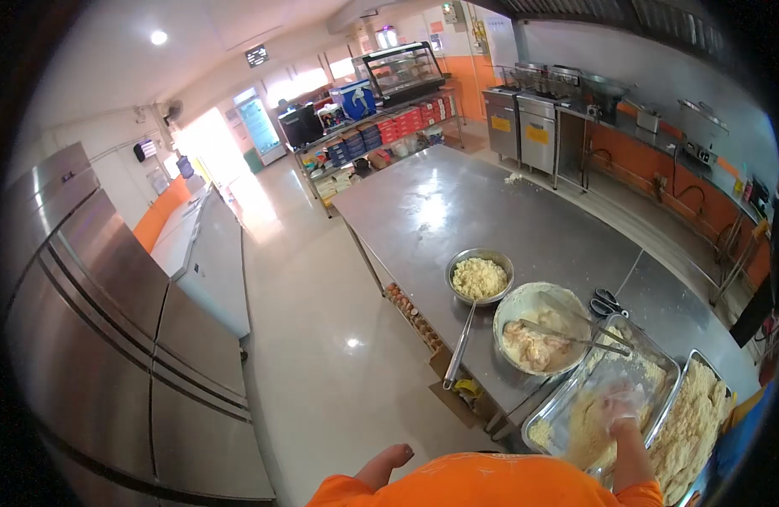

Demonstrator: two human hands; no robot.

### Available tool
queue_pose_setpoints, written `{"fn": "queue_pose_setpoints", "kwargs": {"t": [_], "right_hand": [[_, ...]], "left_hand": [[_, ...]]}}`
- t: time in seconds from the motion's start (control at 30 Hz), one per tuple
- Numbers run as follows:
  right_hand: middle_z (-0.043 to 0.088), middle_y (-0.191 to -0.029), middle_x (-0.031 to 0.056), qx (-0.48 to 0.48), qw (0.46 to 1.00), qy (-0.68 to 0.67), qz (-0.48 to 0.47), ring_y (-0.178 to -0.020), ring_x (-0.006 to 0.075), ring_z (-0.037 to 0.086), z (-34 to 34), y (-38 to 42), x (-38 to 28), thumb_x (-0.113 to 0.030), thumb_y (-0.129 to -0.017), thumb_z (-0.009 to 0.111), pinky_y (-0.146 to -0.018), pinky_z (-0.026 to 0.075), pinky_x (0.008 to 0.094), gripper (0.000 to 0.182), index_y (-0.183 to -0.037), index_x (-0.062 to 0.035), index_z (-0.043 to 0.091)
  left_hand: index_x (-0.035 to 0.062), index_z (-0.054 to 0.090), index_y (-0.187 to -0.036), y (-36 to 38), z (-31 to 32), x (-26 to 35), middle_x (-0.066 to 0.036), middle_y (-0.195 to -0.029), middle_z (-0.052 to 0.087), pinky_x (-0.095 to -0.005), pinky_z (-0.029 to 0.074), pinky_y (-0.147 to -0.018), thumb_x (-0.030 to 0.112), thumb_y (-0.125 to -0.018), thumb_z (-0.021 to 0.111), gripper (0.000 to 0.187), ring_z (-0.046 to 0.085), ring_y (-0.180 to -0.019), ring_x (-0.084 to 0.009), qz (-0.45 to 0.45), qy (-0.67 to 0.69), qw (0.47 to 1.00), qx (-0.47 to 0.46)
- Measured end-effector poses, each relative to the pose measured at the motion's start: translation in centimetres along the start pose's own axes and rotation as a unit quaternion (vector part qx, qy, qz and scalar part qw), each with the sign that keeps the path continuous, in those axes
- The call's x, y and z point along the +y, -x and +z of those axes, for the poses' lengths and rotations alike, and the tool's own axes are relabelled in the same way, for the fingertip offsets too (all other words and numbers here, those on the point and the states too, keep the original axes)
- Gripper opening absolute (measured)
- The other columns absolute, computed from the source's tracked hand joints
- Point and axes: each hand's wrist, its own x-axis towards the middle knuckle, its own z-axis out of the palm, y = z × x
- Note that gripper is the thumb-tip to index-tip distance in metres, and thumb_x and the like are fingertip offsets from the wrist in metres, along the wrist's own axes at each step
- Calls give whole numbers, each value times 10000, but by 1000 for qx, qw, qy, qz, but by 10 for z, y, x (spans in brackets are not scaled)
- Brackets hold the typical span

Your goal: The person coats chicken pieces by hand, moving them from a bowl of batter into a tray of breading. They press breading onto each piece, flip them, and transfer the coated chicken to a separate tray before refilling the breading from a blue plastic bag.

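Note:
My right hand (622, 404), in a clear plastic glove, is over a metal tray (670, 382) of pale crumbs (588, 422). Motion smears its fingers and the crumbs around it. My left hand (396, 458) hangs beside my body, away from the table, its fingers not clearly visible. Behind the tray stands a large bowl (501, 314) of battered pieces (533, 348) that look like raw meat. Metal tongs (567, 336) lie across this bowl and reach over the tray's edge. To its left is a long-handled strainer or pan (460, 346) with yellowish crumbs (479, 278).
A second tray (698, 359) heaped with breaded pieces (685, 431) is at the right, near a blue-and-orange sleeve (744, 431). Black-handled scissors (607, 302) lie on the steel table (406, 203). Egg trays (413, 317) sit underneath. Steel fridges (94, 321) line the left.

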Motion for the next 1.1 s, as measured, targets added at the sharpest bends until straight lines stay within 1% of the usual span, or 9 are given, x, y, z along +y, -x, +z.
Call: {"fn": "queue_pose_setpoints", "kwargs": {"t": [0.07, 0.17, 0.27, 0.53, 0.63, 0.8, 0.93, 1.0, 1.1], "right_hand": [[331, -1318, 44, 52, 972, 223, -51, -1203, 198, 301, 3, -7, 19, -292, -843, 309, -1020, 181, 359, 468, -1287, -145, 272], [345, -1308, 53, 113, 988, 45, -93, -1188, 190, 325, 17, -19, 67, -284, -833, 328, -1006, 209, 368, 425, -1235, -155, 371], [357, -1296, 82, 91, 908, 407, -47, -1160, 217, 353, -18, 18, 20, -273, -831, 338, -973, 255, 370, 382, -1161, -130, 469], [330, -1309, 94, 163, 974, 150, -42, -1175, 231, 329, 16, 2, 52, -171, -820, 362, -957, 269, 337, 394, -1207, -102, 392], [312, -1320, 88, 165, 982, 16, -86, -1196, 218, 306, 16, 7, 40, -115, -816, 368, -964, 261, 316, 437, -1250, -95, 328], [321, -1310, 73, 152, 867, -408, -242, -1190, 185, 317, 27, 14, 36, 12, -792, 391, -924, 304, 287, 527, -1291, -110, 272], [381, -1265, 60, 231, 934, 233, -141, -1139, 185, 362, -10, 21, -24, -56, -803, 428, -881, 335, 304, 478, -1264, -102, 309], [410, -1239, 51, 236, 937, 240, -95, -1114, 191, 381, -8, 12, -16, -119, -817, 431, -873, 338, 323, 439, -1245, -107, 337], [391, -1255, 23, 201, 971, -113, -60, -1146, 182, 334, 37, -33, 40, -281, -835, 399, -927, 255, 368, 414, -1232, -166, 370]], "left_hand": [[24, 581, -963, -20, 15, -16, -184, -1019, 562, -407, 390, -853, 329, -814, 427, 372, 499, -992, -339, 43, 4, 998, 44], [21, 581, -965, -6, 12, -2, -177, -1019, 565, -403, 389, -857, 329, -814, 430, 374, 500, -994, -336, -51, 32, 998, 9], [31, 574, -992, -12, 22, -24, -171, -1037, 558, -406, 394, -852, 318, -819, 425, 366, 502, -994, -331, -26, -61, 995, -71], [10, 567, -1004, 20, -4, -19, -161, -1075, 535, -414, 402, -850, 226, -846, 386, 323, 492, -1015, -316, 50, -258, 961, -83], [12, 556, -1025, -6, 25, -54, -170, -1076, 538, -406, 398, -849, 292, -830, 405, 373, 497, -1002, -326, 9, -134, 990, -51], [15, 563, -1005, -25, 45, -41, -185, -1005, 567, -401, 402, -837, 329, -809, 424, 396, 512, -970, -339, 77, -73, 994, -30], [14, 573, -982, -34, 51, -37, -186, -1018, 560, -398, 401, -840, 332, -808, 423, 392, 510, -971, -338, 38, -54, 997, -47], [15, 576, -973, -13, 33, -13, -186, -1026, 555, -395, 399, -843, 334, -808, 420, 392, 509, -973, -337, 20, -59, 996, -57], [23, 579, -966, 8, 9, -10, -179, -1062, 540, -396, 391, -858, 338, -817, 398, 393, 500, -997, -326, 55, -106, 990, -71]]}}
